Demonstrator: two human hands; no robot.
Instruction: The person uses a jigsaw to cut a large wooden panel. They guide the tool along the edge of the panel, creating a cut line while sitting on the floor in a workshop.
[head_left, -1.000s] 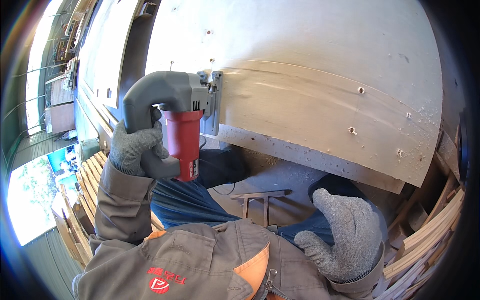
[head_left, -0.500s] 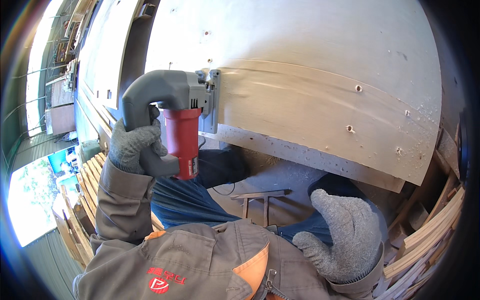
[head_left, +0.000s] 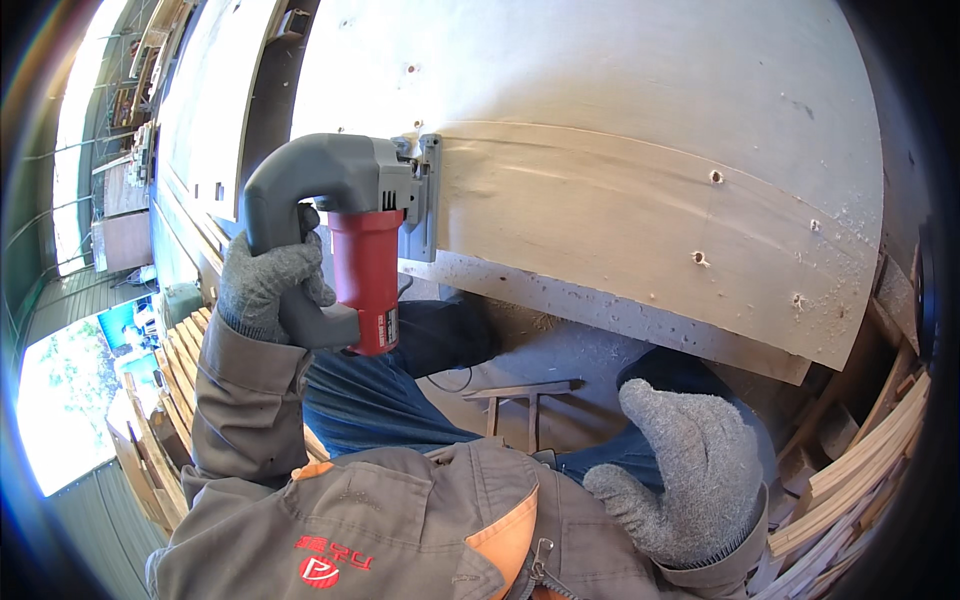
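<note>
In a grey knit glove, my left hand is wrapped round the grey D-shaped handle of a jigsaw with a red motor body. The saw's metal base plate stands against the left end of a tan plywood strip; its blade I cannot make out. This strip lies along the near side of a large pale board and has several small ragged holes. My right hand, gloved too, is above my lap, apart from the wood. Its thumb is spread from the fingers, and nothing shows in it.
Below the strip juts a lower board edge sprinkled with sawdust. A small wooden frame is on the floor between my legs. Stacked slats stand at the right, and wooden slats at the left. A dark cable hangs under the saw.
The jigsaw and my left hand have shifted very slightly away from me. My right hand is in nearly the same place.
</note>
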